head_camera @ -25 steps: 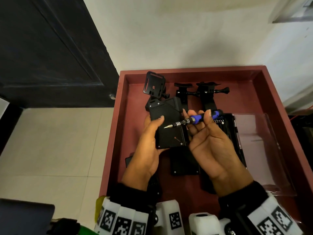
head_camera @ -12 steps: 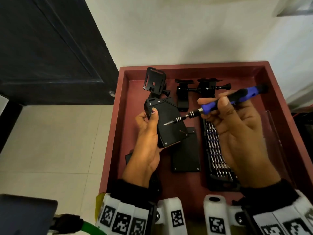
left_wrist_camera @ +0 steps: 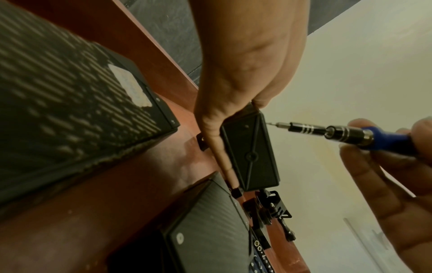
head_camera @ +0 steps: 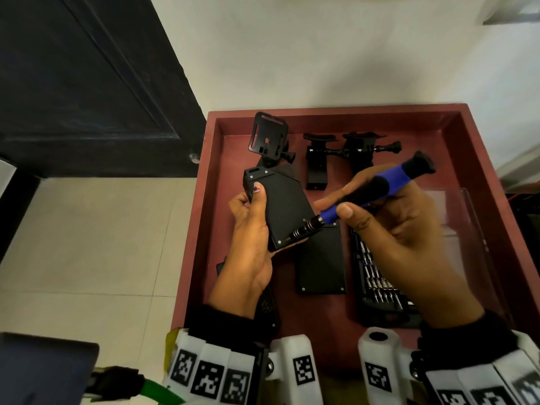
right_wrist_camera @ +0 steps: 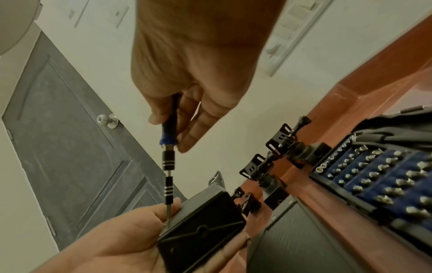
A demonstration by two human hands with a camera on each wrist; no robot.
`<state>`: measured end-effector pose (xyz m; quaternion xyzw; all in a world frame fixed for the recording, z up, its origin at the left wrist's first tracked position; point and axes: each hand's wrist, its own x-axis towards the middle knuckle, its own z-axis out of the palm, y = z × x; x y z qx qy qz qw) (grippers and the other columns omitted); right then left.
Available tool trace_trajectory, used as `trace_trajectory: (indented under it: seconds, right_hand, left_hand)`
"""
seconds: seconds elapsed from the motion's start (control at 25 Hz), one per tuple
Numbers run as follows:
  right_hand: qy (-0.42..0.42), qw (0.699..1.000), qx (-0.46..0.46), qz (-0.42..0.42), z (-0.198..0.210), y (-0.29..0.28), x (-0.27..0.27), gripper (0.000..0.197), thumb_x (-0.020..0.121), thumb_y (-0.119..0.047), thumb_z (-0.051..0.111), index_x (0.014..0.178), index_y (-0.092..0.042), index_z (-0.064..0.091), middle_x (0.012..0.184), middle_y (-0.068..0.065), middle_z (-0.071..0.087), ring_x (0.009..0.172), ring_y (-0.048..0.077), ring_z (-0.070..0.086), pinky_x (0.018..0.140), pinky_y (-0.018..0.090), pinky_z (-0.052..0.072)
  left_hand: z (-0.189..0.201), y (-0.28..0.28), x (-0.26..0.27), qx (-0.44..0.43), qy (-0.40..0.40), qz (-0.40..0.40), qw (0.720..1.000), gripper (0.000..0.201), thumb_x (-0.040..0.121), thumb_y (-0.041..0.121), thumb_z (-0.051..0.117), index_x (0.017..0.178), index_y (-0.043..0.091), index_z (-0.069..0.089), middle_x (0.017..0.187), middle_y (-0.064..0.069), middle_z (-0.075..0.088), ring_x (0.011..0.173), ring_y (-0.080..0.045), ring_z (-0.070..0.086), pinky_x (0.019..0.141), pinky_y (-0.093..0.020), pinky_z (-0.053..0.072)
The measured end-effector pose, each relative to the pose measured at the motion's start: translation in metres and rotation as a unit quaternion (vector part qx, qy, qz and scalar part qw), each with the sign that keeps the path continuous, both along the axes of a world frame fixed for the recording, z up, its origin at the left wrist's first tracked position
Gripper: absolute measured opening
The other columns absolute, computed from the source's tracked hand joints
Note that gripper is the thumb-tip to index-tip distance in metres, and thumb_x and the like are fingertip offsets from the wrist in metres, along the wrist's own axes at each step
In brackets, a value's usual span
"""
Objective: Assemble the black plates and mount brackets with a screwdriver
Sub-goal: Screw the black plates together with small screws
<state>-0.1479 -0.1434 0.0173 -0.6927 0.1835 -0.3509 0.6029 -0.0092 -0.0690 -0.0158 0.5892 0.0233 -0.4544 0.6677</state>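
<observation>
The left hand point(head_camera: 251, 229) is gripping the black plate assembly point(head_camera: 285, 206) above the red tray point(head_camera: 336, 112), thumb lying on its face and fingers wrapping behind, tilting the lower corner towards the tool, probably so the corner screw point(head_camera: 279, 242) is facing the bit. The right hand point(head_camera: 400, 226) is pinching the blue screwdriver point(head_camera: 377, 187) near its collar (a grip suited to fine twisting), tip meeting that corner. A second plate point(head_camera: 321, 258), the mount brackets point(head_camera: 353, 150) and the bit case point(head_camera: 377, 276) are lying in the tray.
</observation>
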Motion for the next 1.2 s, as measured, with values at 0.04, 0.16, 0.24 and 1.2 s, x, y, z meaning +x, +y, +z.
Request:
trace_trajectory:
  seconds: [0.04, 0.16, 0.24, 1.2]
  right_hand:
    - [0.001, 1.000, 0.000, 0.000, -0.001, 0.000, 0.000, 0.012, 0.086, -0.015, 0.058, 0.096, -0.020, 0.055, 0.094, 0.000, 0.071, 0.093, 0.014, 0.069, 0.083, 0.021, 0.051]
    - [-0.006, 1.000, 0.000, -0.002, -0.002, 0.002, 0.002, 0.011, 0.086, -0.015, 0.059, 0.095, -0.020, 0.056, 0.092, 0.004, 0.071, 0.093, 0.017, 0.069, 0.083, 0.023, 0.052]
    - [-0.010, 1.000, 0.002, 0.002, -0.002, 0.003, 0.003, 0.011, 0.086, -0.015, 0.058, 0.095, -0.021, 0.056, 0.093, 0.004, 0.071, 0.092, 0.018, 0.069, 0.083, 0.024, 0.052]
    - [0.109, 0.983, -0.133, -0.059, 0.010, 0.012, 0.007, 0.034, 0.078, -0.037, 0.068, 0.073, -0.013, 0.044, 0.068, 0.000, 0.048, 0.059, 0.014, 0.049, 0.054, 0.024, 0.043]
  left_hand:
    - [0.000, 0.000, 0.000, -0.001, -0.001, 0.000, 1.000, 0.029, 0.097, 0.043, 0.044, 0.114, 0.021, 0.037, 0.115, -0.004, 0.066, 0.097, -0.023, 0.068, 0.065, -0.048, 0.060]
    - [0.000, 0.000, 0.000, -0.001, -0.002, 0.001, 1.000, 0.028, 0.097, 0.043, 0.044, 0.112, 0.020, 0.037, 0.113, -0.004, 0.066, 0.092, -0.021, 0.069, 0.061, -0.046, 0.060]
    - [0.000, 0.000, -0.001, 0.001, -0.001, 0.003, 1.000, 0.028, 0.097, 0.043, 0.044, 0.111, 0.020, 0.037, 0.112, -0.005, 0.066, 0.088, -0.020, 0.069, 0.059, -0.045, 0.060]
    - [-0.004, -0.004, -0.004, 0.018, -0.039, 0.008, 0.999, 0.027, 0.099, 0.039, 0.043, 0.114, 0.019, 0.034, 0.093, 0.000, 0.065, 0.074, -0.014, 0.066, 0.057, -0.031, 0.057]
